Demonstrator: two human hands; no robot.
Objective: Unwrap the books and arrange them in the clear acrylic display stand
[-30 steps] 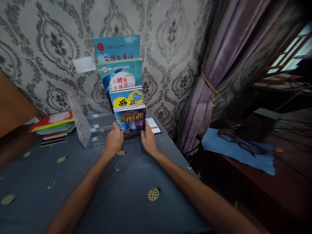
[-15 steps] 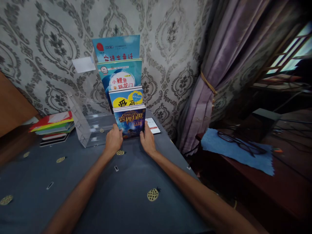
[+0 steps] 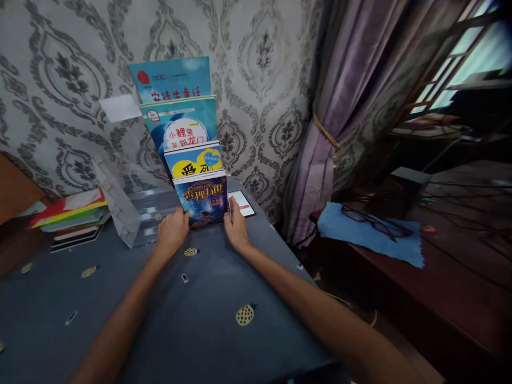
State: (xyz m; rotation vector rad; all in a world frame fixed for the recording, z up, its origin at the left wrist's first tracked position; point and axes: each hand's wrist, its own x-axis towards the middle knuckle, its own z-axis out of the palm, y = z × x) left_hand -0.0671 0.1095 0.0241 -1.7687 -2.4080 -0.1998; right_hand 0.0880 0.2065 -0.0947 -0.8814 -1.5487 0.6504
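head view: dark-blue book (image 3: 203, 202) upright on patterned cloth (image 3: 212, 320); left hand (image 3: 174, 229) and right hand (image 3: 237, 226), fingers clamped on its lower side edges. probably light, fairly stiff, slick-covered; best held by both sides. other books (image 3: 180, 120) stepped behind, phone (image 3: 245, 204) right.

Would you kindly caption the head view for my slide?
Left hand and right hand hold a rectangular dark-blue paper book.

Both bare forearms (image 3: 131, 298) lay stretched forward, converging toward the front book (image 3: 204, 202), with the left hand (image 3: 173, 228) curled, knuckles upward, at its lower left edge and the right hand (image 3: 236, 223) upright along its right edge, thumb nearest the cover.
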